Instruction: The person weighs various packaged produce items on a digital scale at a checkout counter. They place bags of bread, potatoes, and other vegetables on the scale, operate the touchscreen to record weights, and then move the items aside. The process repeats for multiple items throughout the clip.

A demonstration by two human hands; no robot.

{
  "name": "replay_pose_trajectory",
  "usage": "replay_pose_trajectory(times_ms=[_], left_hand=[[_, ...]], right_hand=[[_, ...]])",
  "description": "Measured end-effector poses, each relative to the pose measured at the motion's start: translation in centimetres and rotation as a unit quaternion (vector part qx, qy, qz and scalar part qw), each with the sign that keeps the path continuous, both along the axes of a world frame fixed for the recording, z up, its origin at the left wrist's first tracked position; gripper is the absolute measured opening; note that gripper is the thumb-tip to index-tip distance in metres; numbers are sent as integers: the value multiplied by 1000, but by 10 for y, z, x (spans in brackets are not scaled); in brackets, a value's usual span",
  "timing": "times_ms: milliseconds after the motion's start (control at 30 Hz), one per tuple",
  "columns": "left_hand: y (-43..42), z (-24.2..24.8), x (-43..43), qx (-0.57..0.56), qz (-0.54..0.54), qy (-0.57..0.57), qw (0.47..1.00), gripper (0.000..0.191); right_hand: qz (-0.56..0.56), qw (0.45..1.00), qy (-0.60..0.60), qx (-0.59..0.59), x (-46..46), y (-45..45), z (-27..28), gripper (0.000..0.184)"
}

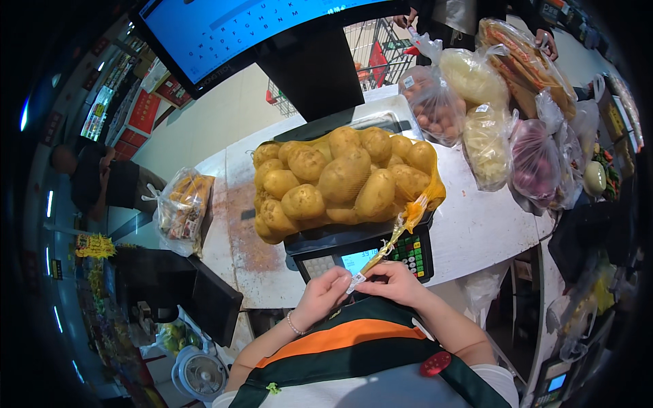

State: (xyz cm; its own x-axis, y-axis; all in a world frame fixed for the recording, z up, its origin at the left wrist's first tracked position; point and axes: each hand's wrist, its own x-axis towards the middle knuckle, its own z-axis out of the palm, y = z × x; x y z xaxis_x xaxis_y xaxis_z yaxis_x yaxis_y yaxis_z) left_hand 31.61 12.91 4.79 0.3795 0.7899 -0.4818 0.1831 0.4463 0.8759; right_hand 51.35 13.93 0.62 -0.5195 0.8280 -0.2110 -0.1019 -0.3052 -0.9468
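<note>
A yellow mesh sack of potatoes point(344, 176) lies across a countertop weighing scale point(423, 250), covering most of its platform. Its gathered neck trails toward me as a twisted yellow tail point(390, 245), over the scale's lit display point(359, 259). At the tail's near end, a small white printed label point(355, 282) is pinched between the fingers of both hands. My left hand point(324, 293) grips the label's left side. From the right, my right hand point(395, 283) holds the end of the tail and the label. Part of the keypad lies beneath the tail.
Filled plastic bags, one with eggs point(433, 109) and one with purple produce point(534, 153), crowd the right side. Another tied bag point(183, 211) stands left on the white counter point(474, 229). Beyond are a monitor point(229, 41), a shopping cart point(380, 51) and a person's hand point(548, 45).
</note>
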Motion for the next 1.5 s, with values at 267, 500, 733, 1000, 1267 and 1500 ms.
replay_pose_trajectory(times_ms=[267,500,733,1000,1267,1500], left_hand=[[7,4,-2,-259,43,-175,949,18],[13,8,-2,-320,8,-189,928,21],[16,16,-5,-375,-17,-193,907,26],[-7,3,6,170,-78,105,977,19],[-11,-10,10,231,-29,93,968,21],[1,-8,16,110,-78,77,988,25]], right_hand=[[-44,981,-6,188,-1,5,-9,16],[-71,958,-53,272,2,7,-8,16],[-66,976,-47,205,11,7,-10,16],[-59,997,26,-48,5,-12,-2,15],[-129,991,20,-35,-2,-14,5,18],[-128,992,-17,12,2,-17,1,19]])
